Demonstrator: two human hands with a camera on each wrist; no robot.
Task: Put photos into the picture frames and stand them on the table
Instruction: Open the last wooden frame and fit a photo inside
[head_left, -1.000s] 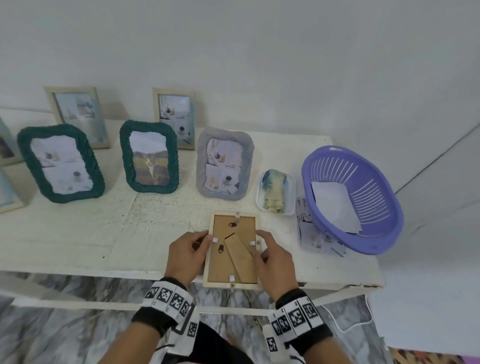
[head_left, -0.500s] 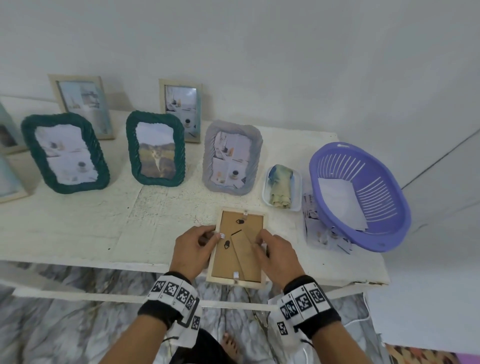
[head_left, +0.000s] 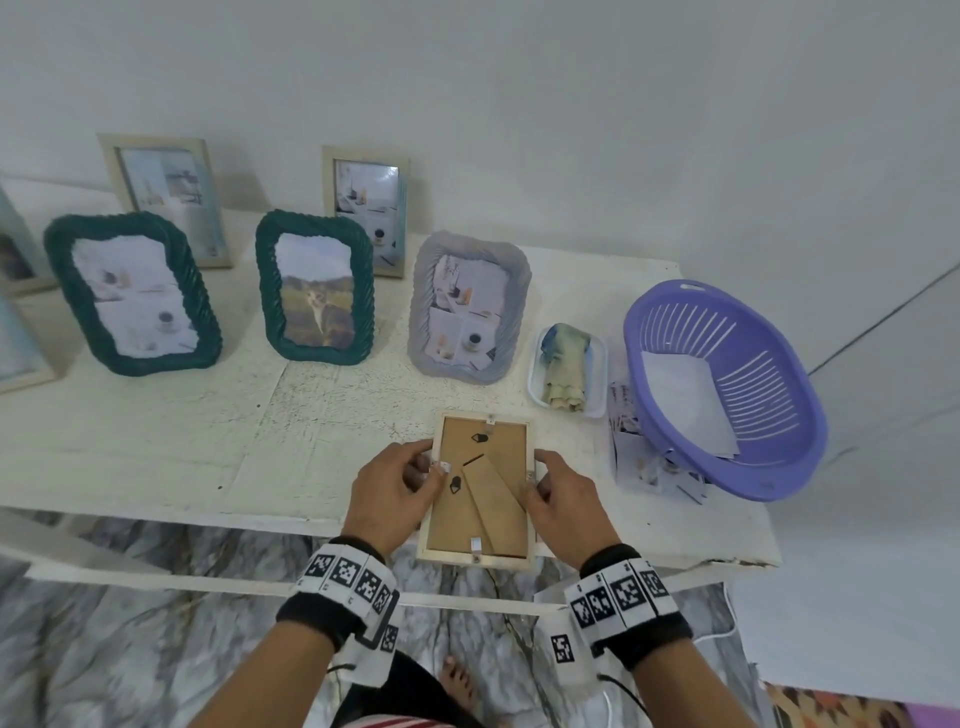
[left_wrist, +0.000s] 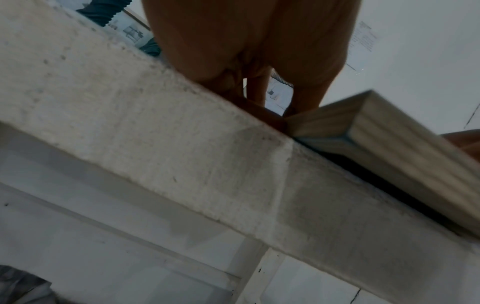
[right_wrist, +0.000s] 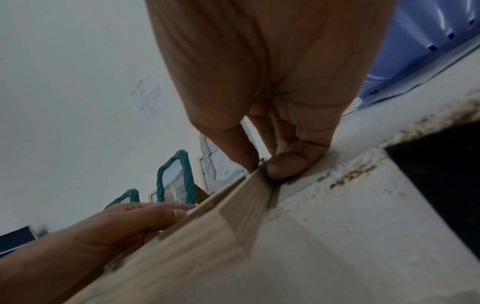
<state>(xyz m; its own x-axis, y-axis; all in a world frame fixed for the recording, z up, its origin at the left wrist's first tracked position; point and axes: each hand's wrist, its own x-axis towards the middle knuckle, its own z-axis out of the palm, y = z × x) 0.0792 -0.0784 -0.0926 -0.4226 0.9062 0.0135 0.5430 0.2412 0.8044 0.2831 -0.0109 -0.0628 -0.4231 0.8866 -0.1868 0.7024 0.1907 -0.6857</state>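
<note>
Both hands had crept slightly farther up the sides of the frame since a second before, while everything else on the worn white tabletop (head_left: 156, 436) kept its place. That tabletop's left end ran out of the head view, cutting off two pale frames there. A purple plastic basket (head_left: 727, 384) sat at the right with a white sheet inside, hiding part of the loose photos (head_left: 631, 447) under its rim. Face down at the near edge, overhanging it a little, lay the light wooden picture frame (head_left: 480, 486), brown backing board and folded stand uppermost; its front could not be seen. The left hand (head_left: 392, 493) had its grip pinched on the frame's left edge by a small metal tab, and the right hand (head_left: 563, 501) gripped the right edge likewise, thumb on top.
</note>
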